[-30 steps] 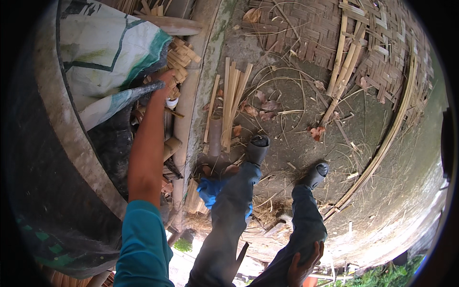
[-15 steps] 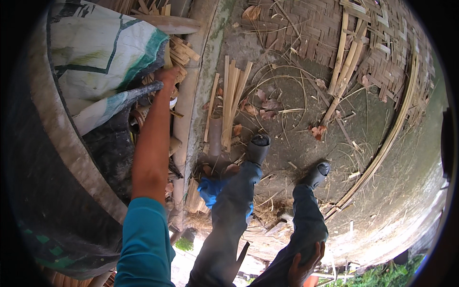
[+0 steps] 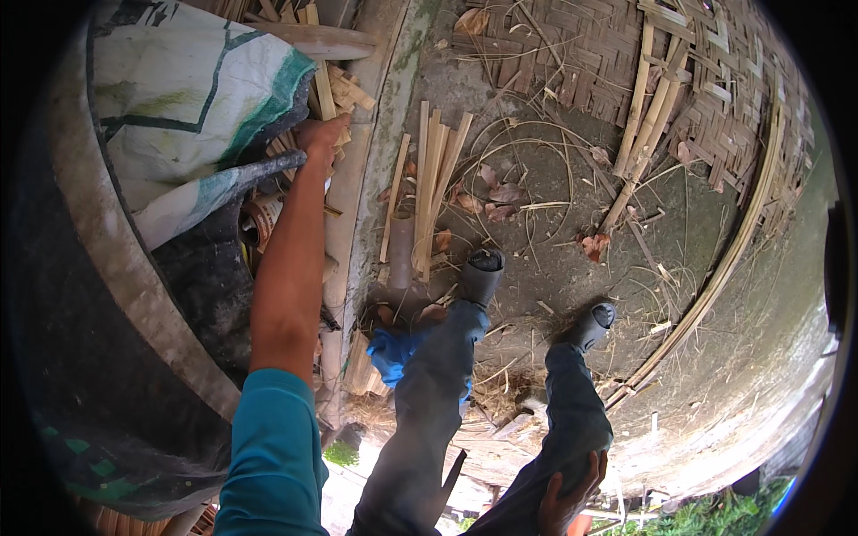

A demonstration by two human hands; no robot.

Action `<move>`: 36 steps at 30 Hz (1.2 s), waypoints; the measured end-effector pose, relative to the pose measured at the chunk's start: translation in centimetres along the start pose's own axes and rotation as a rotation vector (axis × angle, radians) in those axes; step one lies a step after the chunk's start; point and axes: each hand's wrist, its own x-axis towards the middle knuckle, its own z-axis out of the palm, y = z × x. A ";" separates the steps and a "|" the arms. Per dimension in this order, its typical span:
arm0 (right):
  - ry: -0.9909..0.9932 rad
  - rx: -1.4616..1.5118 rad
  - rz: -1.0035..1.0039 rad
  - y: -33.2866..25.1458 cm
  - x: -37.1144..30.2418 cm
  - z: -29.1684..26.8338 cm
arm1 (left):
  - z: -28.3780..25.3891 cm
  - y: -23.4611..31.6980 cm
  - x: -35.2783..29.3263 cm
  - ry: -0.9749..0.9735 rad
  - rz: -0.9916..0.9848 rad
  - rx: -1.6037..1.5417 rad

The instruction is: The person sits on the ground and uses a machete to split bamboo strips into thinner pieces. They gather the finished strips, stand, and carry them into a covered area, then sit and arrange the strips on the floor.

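My left hand (image 3: 319, 136) reaches into a pile of split bamboo on the left, its fingers closed at the lower end of a bamboo strip (image 3: 323, 89). Short bamboo pieces (image 3: 350, 89) lie just beyond the fingers. Close by the left wrist hangs a white and green woven sack (image 3: 170, 80) with a dark underside. Beside the forearm, a can-like container with a brown and white label (image 3: 262, 217) is partly covered. My right hand (image 3: 575, 493) rests on my right trouser leg, fingers apart, holding nothing.
Long bamboo slats (image 3: 435, 179) and a short bamboo tube (image 3: 402, 250) lie by my left shoe. A woven bamboo mat (image 3: 581, 67) covers the far floor. Dry leaves and thin curled strips are scattered around. A blue cloth (image 3: 391, 355) lies beside my left leg.
My left hand has shifted slightly right within the bamboo pile, and strips there have moved. More of the labelled container shows. My right hand stays on the leg.
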 end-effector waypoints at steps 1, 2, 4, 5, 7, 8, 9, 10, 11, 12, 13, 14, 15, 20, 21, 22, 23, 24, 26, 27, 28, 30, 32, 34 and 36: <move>-0.009 -0.001 -0.005 0.1 0.1 -0.1 | -0.8 -0.3 0.3 -0.027 0.031 0.060; -0.007 -0.011 0.002 0.0 0.1 0.0 | -0.3 0.4 -0.6 0.008 -0.008 0.137; 0.017 -0.021 0.023 -0.5 -0.2 0.1 | 2.1 4.0 -4.4 0.057 -0.073 0.293; 0.017 -0.021 0.017 -0.5 -0.1 0.0 | 2.0 4.4 -5.0 0.086 -0.049 0.373; 0.022 -0.017 0.008 -0.2 -0.3 0.1 | 2.0 5.4 -6.0 0.139 0.001 0.531; 0.021 -0.015 -0.001 0.2 -0.3 0.1 | 1.6 5.2 -5.7 0.135 -0.010 0.542; 0.019 -0.006 -0.011 0.5 -0.3 0.1 | 1.0 5.1 -5.2 0.130 -0.021 0.553; 0.018 0.003 -0.022 1.0 -0.4 0.1 | 0.4 4.9 -4.9 0.124 -0.032 0.564; 0.018 0.013 -0.026 1.1 -0.5 0.2 | 0.0 4.5 -4.8 0.119 -0.027 0.488; 0.030 0.001 -0.019 1.2 -0.5 0.4 | -0.4 4.0 -4.7 0.114 -0.021 0.411; 0.041 -0.011 -0.013 1.3 -0.5 0.7 | -0.7 3.6 -4.6 0.109 -0.016 0.334; 0.063 -0.028 0.008 1.1 -0.8 0.8 | 0.2 3.6 -5.7 0.132 0.014 0.325; 0.069 -0.026 0.026 1.2 -1.0 1.0 | 1.2 3.7 -7.3 0.154 0.045 0.311; 0.028 -0.016 -0.012 1.8 -0.9 0.4 | -1.7 -6.4 -2.8 0.461 0.405 0.282; 0.031 -0.005 -0.025 2.1 -0.8 0.4 | -2.2 -8.4 -2.2 0.459 0.462 0.270; 0.046 -0.001 -0.024 2.3 -1.0 0.5 | -1.5 -8.9 -2.9 0.411 0.438 0.243; 0.053 0.008 -0.034 2.4 -1.1 0.5 | -1.8 -9.1 -3.7 0.375 0.413 0.220; 0.050 0.014 -0.029 2.5 -1.3 0.4 | -2.3 -9.0 -4.4 0.285 0.316 0.172; 0.044 0.027 -0.022 2.7 -1.6 0.3 | -3.4 -8.8 -6.7 0.163 0.252 0.070; 0.047 0.010 -0.005 2.7 -1.8 0.4 | -2.4 -7.1 -10.5 0.105 0.286 0.008; 0.035 0.000 -0.003 3.0 -1.9 0.4 | -2.6 -5.8 -14.1 0.069 0.318 -0.046; 0.012 -0.004 0.000 3.4 -2.2 0.2 | -3.5 -5.1 -18.0 0.064 0.289 -0.026; 0.006 -0.002 0.005 3.8 -2.7 0.2 | -4.1 -5.2 -20.7 0.076 0.282 -0.023; -0.003 0.013 -0.017 4.6 -3.1 0.3 | -4.6 -7.8 -21.8 0.122 0.286 -0.031; -0.007 0.031 -0.035 5.2 -3.4 0.3 | -5.0 -11.9 -22.0 0.154 0.434 0.046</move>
